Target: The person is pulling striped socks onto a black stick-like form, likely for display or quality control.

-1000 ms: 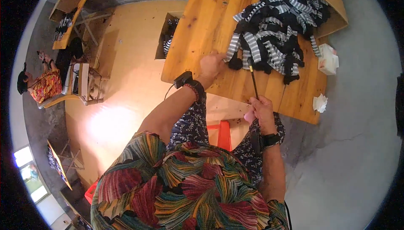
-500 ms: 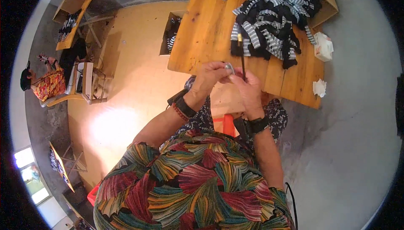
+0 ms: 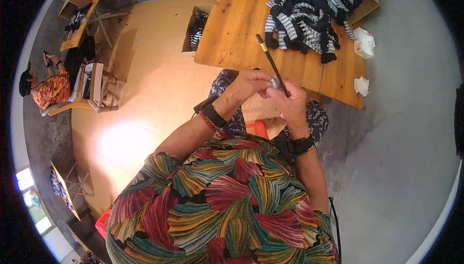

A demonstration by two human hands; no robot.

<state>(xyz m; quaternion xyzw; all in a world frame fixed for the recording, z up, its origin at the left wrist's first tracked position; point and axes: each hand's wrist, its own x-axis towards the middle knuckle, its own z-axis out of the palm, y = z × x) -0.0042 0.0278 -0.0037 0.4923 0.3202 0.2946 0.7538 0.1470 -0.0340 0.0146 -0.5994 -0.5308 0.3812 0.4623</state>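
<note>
Right grip point(image 3: 293, 103) clasps a slim, black, gold-banded rod point(image 3: 272, 62) near one end. Left grip point(image 3: 245, 88) pinches a small grey piece point(image 3: 275, 82).

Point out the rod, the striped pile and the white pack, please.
Rod point(image 3: 272, 63): head view, middle of its black shaft.
Striped pile point(image 3: 315, 16): head view, fabric near its middle.
White pack point(image 3: 364, 46): head view, middle of its visible surface.

Honestly can't make out a single readable word, label, brand, number or sign anywhere in view.
</note>
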